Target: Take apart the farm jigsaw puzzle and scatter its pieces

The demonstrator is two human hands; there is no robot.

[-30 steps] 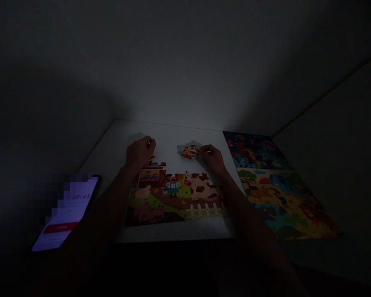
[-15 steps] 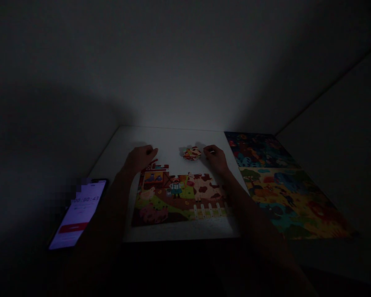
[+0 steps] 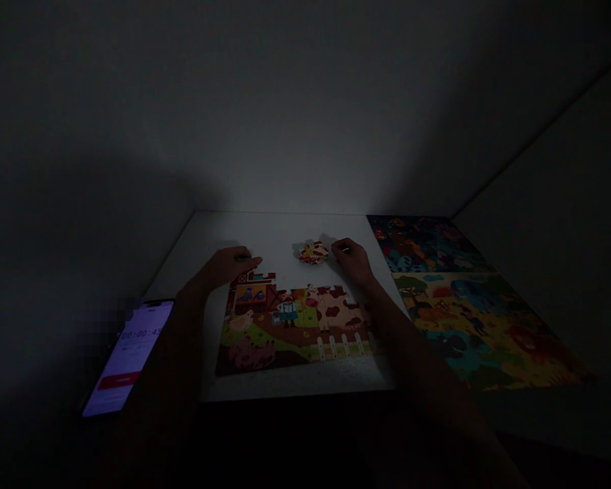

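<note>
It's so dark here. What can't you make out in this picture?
Head view:
left hand: whether it holds a piece; fingers curled, dim.
right hand: whether it grips anything beside the loose pieces; too small.
phone: screen's upper left blurred.

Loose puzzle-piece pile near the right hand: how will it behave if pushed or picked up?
The pile of puzzle pieces looks loosely heaped, so a push would probably scatter it. Pieces seem flat, light card; on the smooth white table they'd likely slide easily and resist pinching up.
</note>
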